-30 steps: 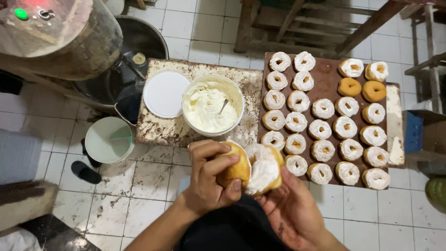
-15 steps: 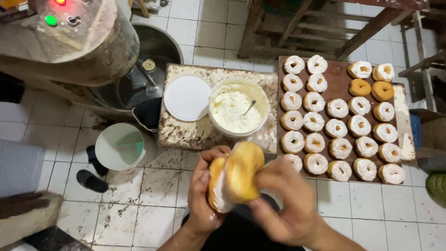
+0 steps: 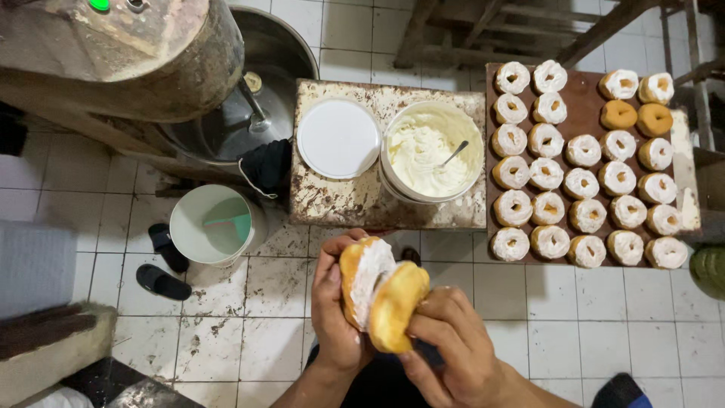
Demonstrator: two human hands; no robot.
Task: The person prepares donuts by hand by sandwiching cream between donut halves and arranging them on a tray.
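Low in the head view, above the white tiled floor (image 3: 529, 317), the left hand (image 3: 336, 317) and the right hand (image 3: 453, 347) meet around a split doughnut (image 3: 377, 291). Fingers of the left hand are clamped in a grip on the half whose cut face is spread with white cream, thumb on one side and fingers curled behind it. Fingers of the right hand close on the golden plain half, which leans against the creamed one so that the two halves touch along their lower edge and stand slightly apart at the top. Just beyond the hands, a worn tabletop (image 3: 355, 204) carries a round white lid (image 3: 338, 137) and, beside it, a white tub of cream (image 3: 432, 149) with a spoon (image 3: 453, 155) standing in it. Right of the tub lies a brown tray (image 3: 585, 98) with rows of filled doughnuts (image 3: 581, 181) and two plain ones. Left of the tabletop stand a pale green bucket (image 3: 215, 225) and a large metal mixer bowl (image 3: 226, 128).
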